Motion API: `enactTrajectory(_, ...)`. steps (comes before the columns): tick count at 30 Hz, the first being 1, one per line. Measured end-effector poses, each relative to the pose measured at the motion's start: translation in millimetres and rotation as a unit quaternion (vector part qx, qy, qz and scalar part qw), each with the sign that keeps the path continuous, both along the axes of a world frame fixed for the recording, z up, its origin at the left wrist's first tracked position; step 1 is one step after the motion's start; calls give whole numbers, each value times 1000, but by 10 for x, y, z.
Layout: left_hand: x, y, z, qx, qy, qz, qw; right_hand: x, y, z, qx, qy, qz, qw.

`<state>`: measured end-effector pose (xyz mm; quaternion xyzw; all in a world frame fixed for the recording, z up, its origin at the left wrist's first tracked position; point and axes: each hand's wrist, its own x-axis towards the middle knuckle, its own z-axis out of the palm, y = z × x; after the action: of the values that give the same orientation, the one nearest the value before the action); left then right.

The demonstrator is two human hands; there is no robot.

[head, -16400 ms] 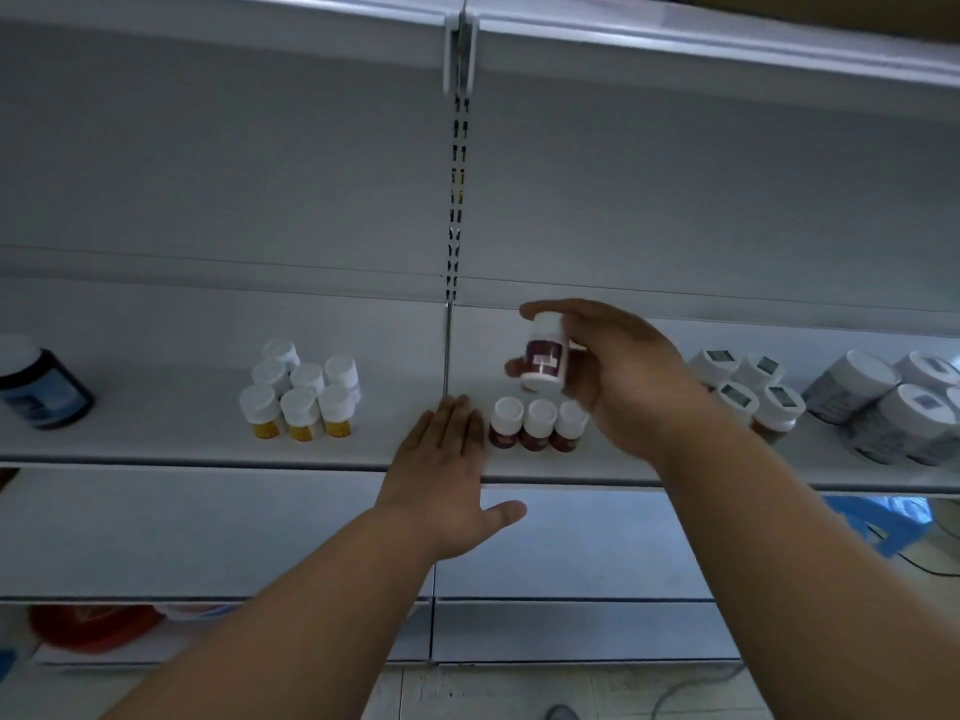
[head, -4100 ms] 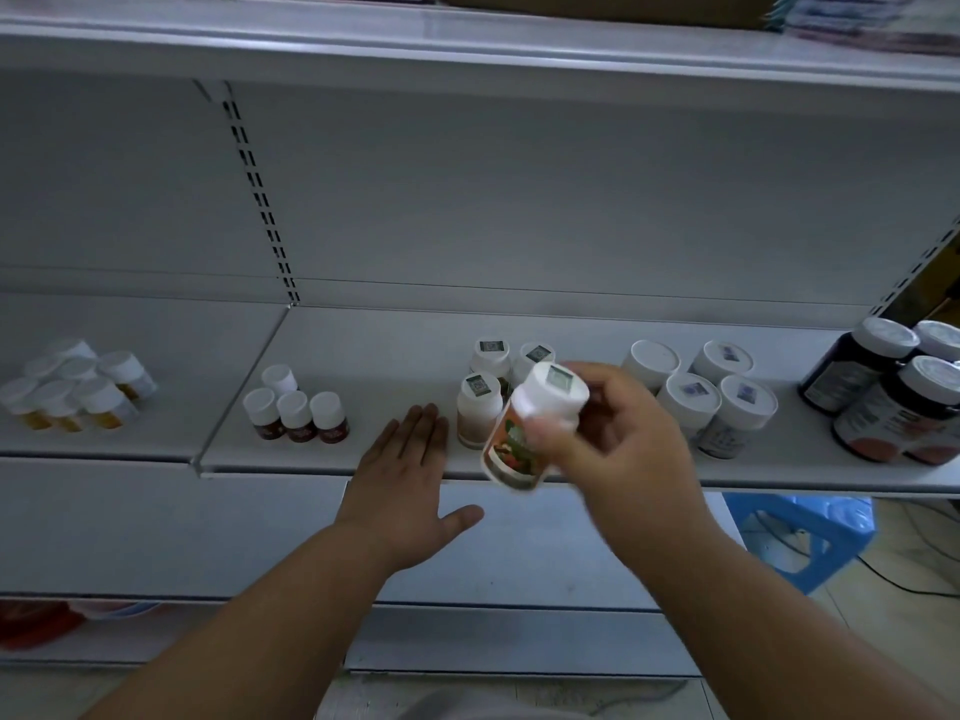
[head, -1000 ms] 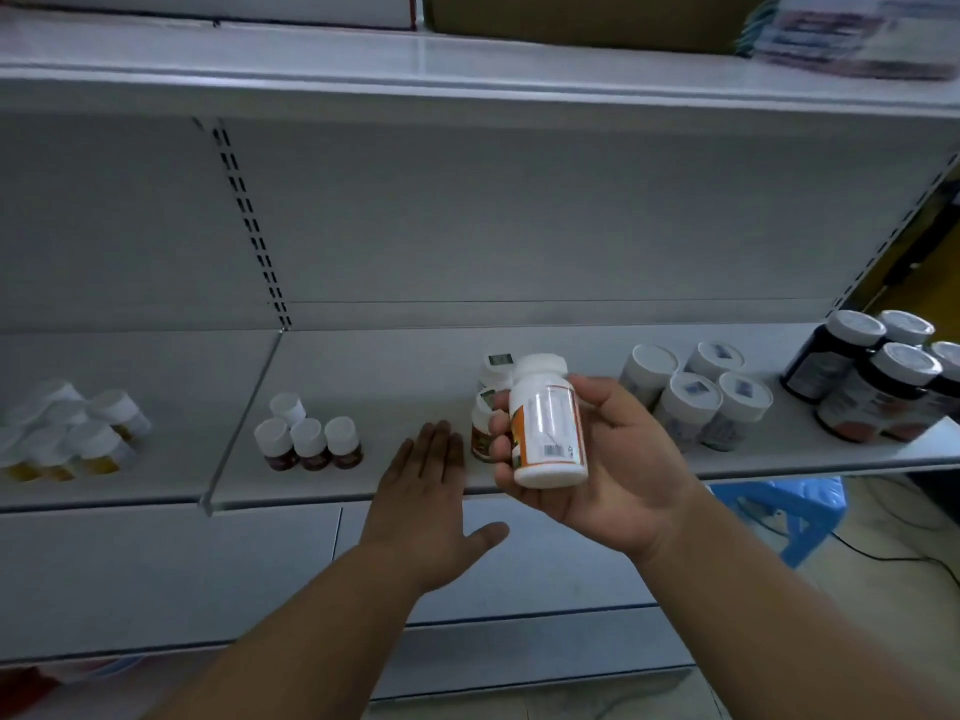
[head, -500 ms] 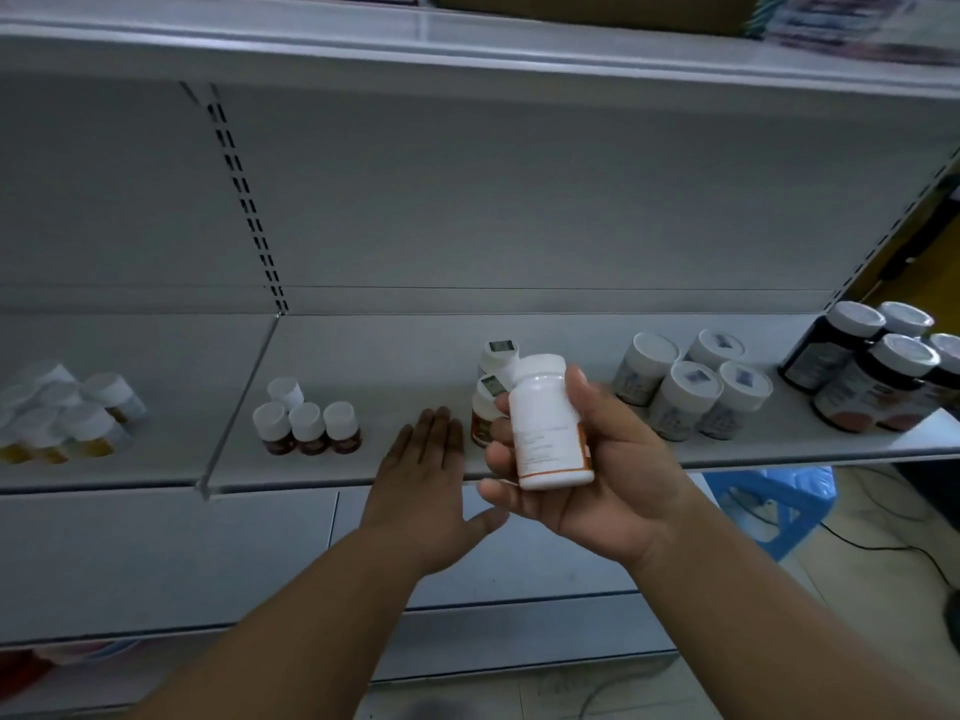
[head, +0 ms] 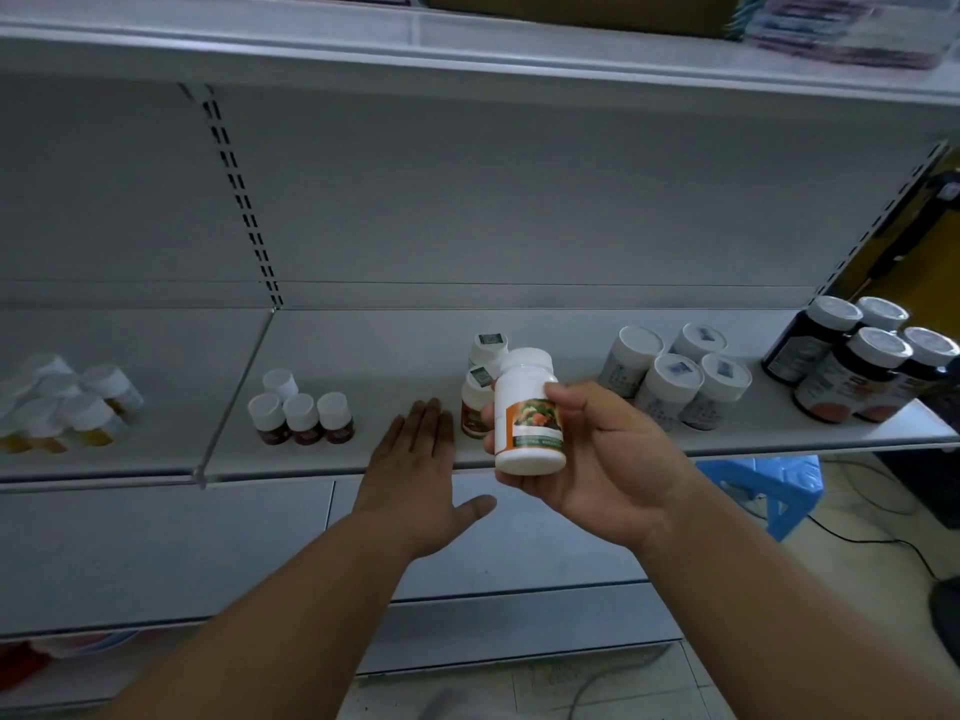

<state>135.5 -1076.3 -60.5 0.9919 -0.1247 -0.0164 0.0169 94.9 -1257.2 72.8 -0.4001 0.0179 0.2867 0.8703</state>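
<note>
- Bottle, white with an orange fruit label, upright, in the air just in front of the shelf edge.
- Right grip curled round bottle, thumb on label.
- Left grip flat, fingers straight, holds nothing, fingertips over shelf front.
- Matching bottles just behind; small brown bottles to the left, white-capped jars to the right.

Four small brown bottles are sitting clustered left of centre. Yellow-filled bottles are blurring out at far left. Four white-lidded tubs are standing right of centre, with dark jars at far right. A blue stool is showing lower right.
</note>
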Motion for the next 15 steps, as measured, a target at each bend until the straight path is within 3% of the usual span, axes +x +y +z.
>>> enactTrajectory(4,-10,-13,47,13,6,2,1000,-19,-1,10,-102,-94,-78,987)
enactTrajectory(6,-10,-7,55,13,4,-1,1000,-53,-12,2,-212,-197,-120,949)
enactTrajectory(9,-14,-5,68,13,13,-3,1000,-126,-48,-3,-387,-383,-180,820)
enactTrajectory(14,-13,-7,69,6,11,-5,1000,-178,-96,-60,-475,-630,-251,562)
enactTrajectory(15,-12,-5,60,0,8,-6,1000,-184,-92,-53,-474,-659,-257,523)
